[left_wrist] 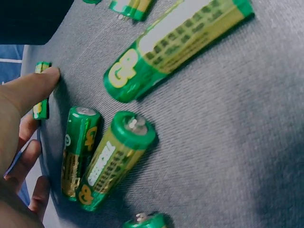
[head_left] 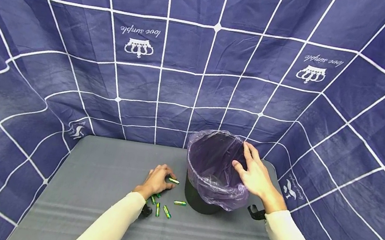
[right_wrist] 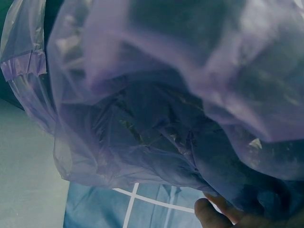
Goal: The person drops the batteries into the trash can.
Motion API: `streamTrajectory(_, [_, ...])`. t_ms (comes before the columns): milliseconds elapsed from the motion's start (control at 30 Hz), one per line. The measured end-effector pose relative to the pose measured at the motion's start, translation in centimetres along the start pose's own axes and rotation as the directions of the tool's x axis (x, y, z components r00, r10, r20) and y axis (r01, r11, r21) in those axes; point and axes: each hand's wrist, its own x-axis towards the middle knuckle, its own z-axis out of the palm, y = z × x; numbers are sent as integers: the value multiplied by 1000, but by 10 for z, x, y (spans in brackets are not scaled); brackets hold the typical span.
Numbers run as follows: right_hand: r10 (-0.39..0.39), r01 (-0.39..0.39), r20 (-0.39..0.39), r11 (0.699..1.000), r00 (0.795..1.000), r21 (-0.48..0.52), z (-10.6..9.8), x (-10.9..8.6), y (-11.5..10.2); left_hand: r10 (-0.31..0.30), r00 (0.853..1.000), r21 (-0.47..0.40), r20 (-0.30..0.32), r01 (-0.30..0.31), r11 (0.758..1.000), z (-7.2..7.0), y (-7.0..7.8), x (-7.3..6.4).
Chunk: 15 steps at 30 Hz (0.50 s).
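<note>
My left hand point(head_left: 158, 179) is low over the grey tabletop, left of a dark bin point(head_left: 199, 200). Its thumb and fingers pinch a green-and-gold battery point(head_left: 174, 180), also seen beside the thumb in the left wrist view. Several loose batteries lie near that hand, among them one battery point(head_left: 180, 203) close to the bin and a tilted battery point(left_wrist: 116, 161). A translucent purple bag point(head_left: 226, 195) lines the bin and folds over its rim. On the bin's right rim rests my right hand point(head_left: 256, 177), fingers extended and thumb over the opening. The bag hides much of it in the right wrist view.
Grey cloth covers the tabletop point(head_left: 109, 174). Blue fabric point(head_left: 178, 89) with white grid lines hangs behind it and along both sides. A dark wrist mount point(head_left: 256, 212) sticks out beside the right wrist.
</note>
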Motion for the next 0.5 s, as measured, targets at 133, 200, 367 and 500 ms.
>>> streamTrajectory(133, [6, -6, -2, 1000, 1000, -4, -1, 0, 1, 24, 999, -4, -39, -24, 1000, 2, -2, 2])
streamTrajectory(200, [8, -8, -3, 1000, 1000, -8, -1, 0, 2, 28, 999, 0, -45, -28, 1000, 5, -5, 3])
streamTrajectory(367, [5, -6, -18, 1000, 1000, -13, 1, 1, 4, 20, 998, -28, -54, -22, 999, 12, -15, 5])
streamTrajectory(500, [6, -6, -14, 1000, 1000, -6, 3, 0, 4, 67, 994, -45, -84, -71, 996, 14, -20, 7])
